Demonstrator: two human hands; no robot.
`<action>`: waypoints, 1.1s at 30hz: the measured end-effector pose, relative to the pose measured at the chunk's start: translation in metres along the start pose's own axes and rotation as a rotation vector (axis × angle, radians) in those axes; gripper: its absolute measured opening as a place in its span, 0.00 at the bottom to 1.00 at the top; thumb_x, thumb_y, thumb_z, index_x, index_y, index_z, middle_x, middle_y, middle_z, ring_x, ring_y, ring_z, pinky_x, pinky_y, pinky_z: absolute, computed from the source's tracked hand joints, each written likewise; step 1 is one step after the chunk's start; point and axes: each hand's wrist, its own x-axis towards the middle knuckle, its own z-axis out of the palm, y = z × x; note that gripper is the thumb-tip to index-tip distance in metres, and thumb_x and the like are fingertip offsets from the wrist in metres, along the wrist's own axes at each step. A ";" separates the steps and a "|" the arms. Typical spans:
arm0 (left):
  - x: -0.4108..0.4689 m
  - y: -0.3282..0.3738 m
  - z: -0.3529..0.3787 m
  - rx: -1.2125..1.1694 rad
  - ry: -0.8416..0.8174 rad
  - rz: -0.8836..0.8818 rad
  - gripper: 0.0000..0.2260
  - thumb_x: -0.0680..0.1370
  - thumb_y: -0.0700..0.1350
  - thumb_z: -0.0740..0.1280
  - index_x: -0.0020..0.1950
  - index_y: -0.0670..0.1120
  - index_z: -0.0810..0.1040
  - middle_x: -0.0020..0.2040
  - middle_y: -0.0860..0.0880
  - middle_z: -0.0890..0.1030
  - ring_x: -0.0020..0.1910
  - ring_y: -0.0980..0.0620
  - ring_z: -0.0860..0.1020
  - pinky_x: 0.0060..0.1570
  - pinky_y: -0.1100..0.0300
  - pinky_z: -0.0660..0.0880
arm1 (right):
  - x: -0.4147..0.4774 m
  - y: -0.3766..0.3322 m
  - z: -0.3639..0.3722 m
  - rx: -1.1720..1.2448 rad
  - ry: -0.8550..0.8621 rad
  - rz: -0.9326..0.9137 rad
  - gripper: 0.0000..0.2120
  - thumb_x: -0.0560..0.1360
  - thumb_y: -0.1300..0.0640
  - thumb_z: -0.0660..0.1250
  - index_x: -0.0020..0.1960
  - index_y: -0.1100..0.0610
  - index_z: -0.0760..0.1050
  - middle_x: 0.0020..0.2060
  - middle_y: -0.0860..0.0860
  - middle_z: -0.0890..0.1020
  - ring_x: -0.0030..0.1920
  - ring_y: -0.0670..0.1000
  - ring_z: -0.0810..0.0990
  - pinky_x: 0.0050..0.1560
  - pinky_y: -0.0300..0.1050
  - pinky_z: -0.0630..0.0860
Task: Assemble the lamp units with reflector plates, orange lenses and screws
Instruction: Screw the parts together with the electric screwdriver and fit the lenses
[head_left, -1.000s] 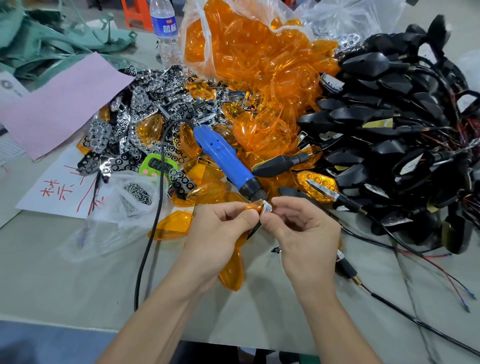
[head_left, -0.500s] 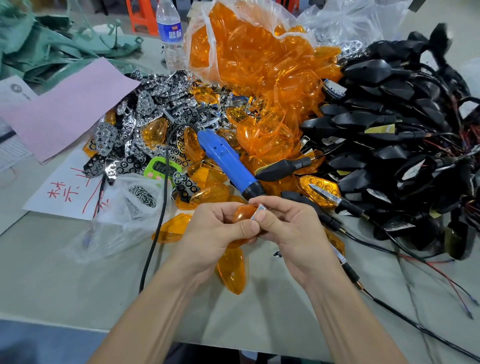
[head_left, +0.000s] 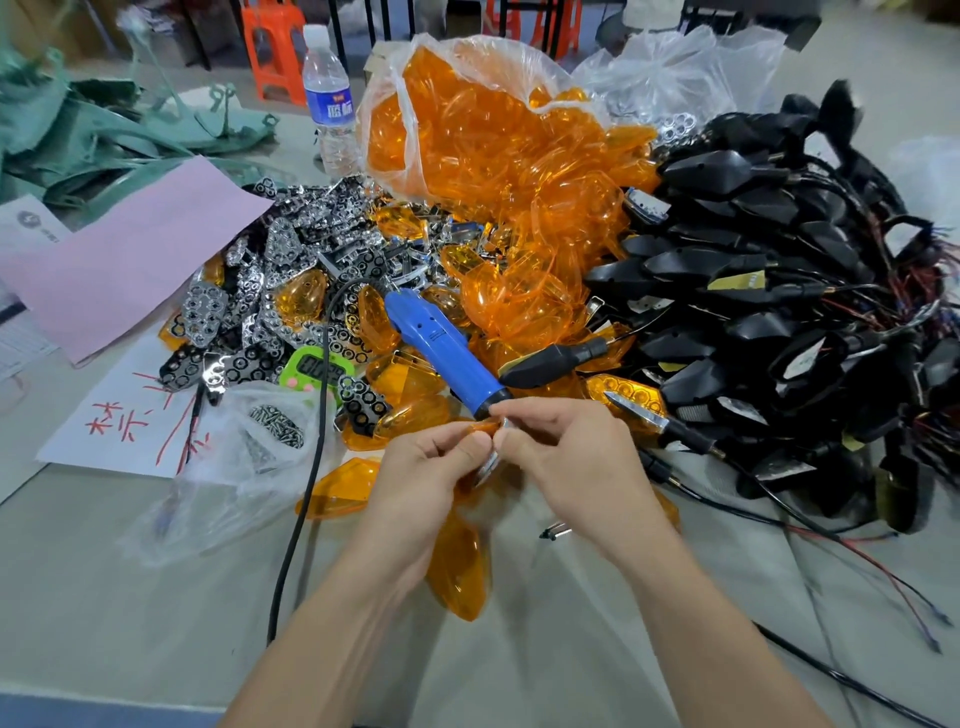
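A grey desk (head_left: 104, 597) carries everything. The largest heap is a pile of black lamp housings (head_left: 779, 291) with tangled wires, filling the right side. Beside it at the middle back, a clear plastic bag of orange lenses (head_left: 493, 156) spills forward onto the desk. To its left lies a pile of shiny reflector plates (head_left: 291, 270) with a few lenses mixed in.

Crumpled green cloth (head_left: 104, 135) lies at the far left. In front of it is a pink sheet of paper (head_left: 130, 260), and nearer still a white sheet with red writing (head_left: 114, 431). A clear bag of screws (head_left: 270, 431) rests partly on the white sheet.

A blue electric screwdriver (head_left: 441, 353) lies slanted on the lenses at the centre, tip toward the person. Its black cable (head_left: 311, 467) runs down to the near edge. A water bottle (head_left: 327, 104) stands upright at the back, left of the lens bag. A small green timer (head_left: 314, 370) sits between the reflector plates and the screw bag.

The left hand (head_left: 421, 478) and the right hand (head_left: 576, 462) meet just in front of the screwdriver tip, raised above the desk. The left hand pinches a small orange lens (head_left: 478, 427) between thumb and fingers. The right hand, fingers curled, pinches a silvery reflector plate (head_left: 488, 467) held against that lens. How the two pieces fit is blurred.

Two loose lenses lie on the desk, one left of the hands (head_left: 343, 488) and one beneath them (head_left: 462, 571).
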 end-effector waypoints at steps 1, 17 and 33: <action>0.003 0.001 0.001 0.061 0.028 0.035 0.10 0.82 0.43 0.69 0.52 0.54 0.89 0.47 0.50 0.88 0.49 0.51 0.86 0.50 0.55 0.83 | -0.001 -0.005 0.001 -0.099 0.048 -0.032 0.13 0.77 0.49 0.73 0.61 0.43 0.83 0.46 0.38 0.85 0.46 0.38 0.83 0.47 0.37 0.82; 0.003 0.012 0.009 0.252 0.062 0.339 0.14 0.81 0.39 0.70 0.55 0.58 0.87 0.48 0.57 0.87 0.50 0.56 0.85 0.53 0.57 0.81 | -0.004 -0.014 0.003 0.301 0.384 0.031 0.13 0.69 0.63 0.80 0.50 0.50 0.87 0.38 0.42 0.87 0.40 0.40 0.86 0.43 0.41 0.85; -0.007 0.029 -0.019 -0.074 -0.358 0.250 0.13 0.69 0.45 0.79 0.53 0.46 0.88 0.48 0.43 0.88 0.49 0.46 0.86 0.49 0.56 0.81 | -0.005 -0.017 -0.027 0.653 -0.428 -0.111 0.20 0.68 0.52 0.79 0.58 0.58 0.85 0.52 0.60 0.87 0.54 0.61 0.86 0.52 0.49 0.84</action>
